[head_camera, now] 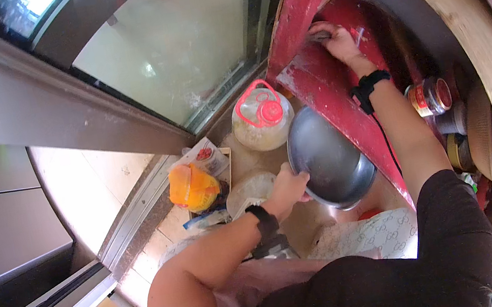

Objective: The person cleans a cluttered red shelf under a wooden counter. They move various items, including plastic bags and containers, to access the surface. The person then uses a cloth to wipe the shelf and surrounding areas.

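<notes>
My left hand (pixel 289 186) grips the rim of a dark metal bowl (pixel 327 154), which is tilted below the edge of a red painted wooden shelf (pixel 342 118). Farther up, my right hand (pixel 333 39) reaches onto the shelf beside a red post. Its fingers are curled around a small dark greyish thing (pixel 319 37) that I cannot make out, perhaps a cloth. Left of the bowl stands a large clear plastic jug (pixel 263 138) with a pink cap and handle. A whitish round container or lid (pixel 250 191) lies close to my left forearm.
An orange container (pixel 193 189) and a printed packet (pixel 208 157) stand in a small box at the left. A glass-panelled door (pixel 171 54) is beyond. On the right are a jar with a red label (pixel 427 98), a woven basket-like item (pixel 482 133) and a curved wooden edge (pixel 463 19).
</notes>
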`<state>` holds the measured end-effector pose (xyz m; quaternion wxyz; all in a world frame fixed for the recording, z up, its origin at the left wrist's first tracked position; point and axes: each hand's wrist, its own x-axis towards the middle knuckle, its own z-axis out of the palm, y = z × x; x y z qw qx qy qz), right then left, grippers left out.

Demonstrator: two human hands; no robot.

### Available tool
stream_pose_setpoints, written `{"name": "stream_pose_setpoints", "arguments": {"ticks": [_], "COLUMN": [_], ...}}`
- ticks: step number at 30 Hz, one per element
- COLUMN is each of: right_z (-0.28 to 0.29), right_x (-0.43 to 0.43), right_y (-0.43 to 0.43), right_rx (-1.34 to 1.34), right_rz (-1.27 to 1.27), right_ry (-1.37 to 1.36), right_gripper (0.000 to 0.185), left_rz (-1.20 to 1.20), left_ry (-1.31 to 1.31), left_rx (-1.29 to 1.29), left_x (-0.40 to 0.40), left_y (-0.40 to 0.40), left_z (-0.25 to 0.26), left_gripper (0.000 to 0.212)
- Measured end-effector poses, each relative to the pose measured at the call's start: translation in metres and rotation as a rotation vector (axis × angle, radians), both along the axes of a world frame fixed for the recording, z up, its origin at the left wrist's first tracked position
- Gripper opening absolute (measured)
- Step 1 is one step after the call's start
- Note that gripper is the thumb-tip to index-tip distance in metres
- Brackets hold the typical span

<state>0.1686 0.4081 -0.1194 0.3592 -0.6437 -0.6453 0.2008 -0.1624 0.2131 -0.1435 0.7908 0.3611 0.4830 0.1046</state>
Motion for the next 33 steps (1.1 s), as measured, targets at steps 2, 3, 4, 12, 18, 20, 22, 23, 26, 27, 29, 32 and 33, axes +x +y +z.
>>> {"name": "stream_pose_setpoints", "arguments": {"ticks": [2,3,4,12,18,20,22,23,26,27,29,32,33], "right_z": [0.001,0.008,0.014,0.039,0.049,0.051,0.039,0.036,0.024,0.025,0.036,0.055,0.058], "right_x": [-0.036,-0.053,-0.062,-0.097,-0.107,-0.131,-0.135,-0.138,-0.130,-0.133,-0.142,-0.130,-0.116], "right_y": [-0.018,-0.028,-0.036,-0.109,-0.096,-0.075,-0.069,-0.071,-0.096,-0.109,-0.143,-0.185,-0.194], "right_rx": [-0.007,0.011,0.014,0.047,-0.093,0.027,-0.007,0.014,0.091,0.092,0.102,-0.031,-0.109], "right_rz": [0.166,0.145,0.079,0.187,0.116,0.041,-0.009,-0.054,0.023,0.061,0.138,0.201,0.246], "right_ry": [0.309,0.159,0.093,-0.194,0.111,-0.061,-0.272,-0.368,-0.327,-0.345,-0.382,-0.368,-0.306], "right_gripper": [0.042,0.043,0.042,0.036,0.033,0.036,0.034,0.032,0.027,0.026,0.025,0.023,0.024], "left_rz": [-0.018,-0.023,-0.096,-0.058,-0.054,-0.081,-0.119,-0.130,-0.137,-0.126,-0.109,-0.096,-0.107], "left_ry": [-0.015,-0.019,0.024,-0.054,-0.114,-0.106,-0.117,-0.098,-0.072,-0.066,-0.070,-0.073,-0.075], "left_rx": [-0.012,-0.011,-0.057,0.011,0.049,0.001,0.001,0.007,-0.007,-0.008,-0.015,-0.029,-0.037], "left_x": [0.003,0.004,0.005,0.006,0.004,0.005,0.007,0.011,0.012,0.010,0.003,0.007,0.014], "left_y": [0.000,0.002,0.008,0.010,0.003,0.006,0.008,0.009,0.005,0.006,0.008,0.012,0.010], "left_z": [-0.019,-0.023,-0.015,-0.018,0.000,-0.006,-0.002,0.000,-0.004,-0.007,-0.011,-0.020,-0.022], "left_gripper": [0.036,0.036,0.035,0.035,0.035,0.035,0.036,0.036,0.035,0.035,0.034,0.038,0.041]}}
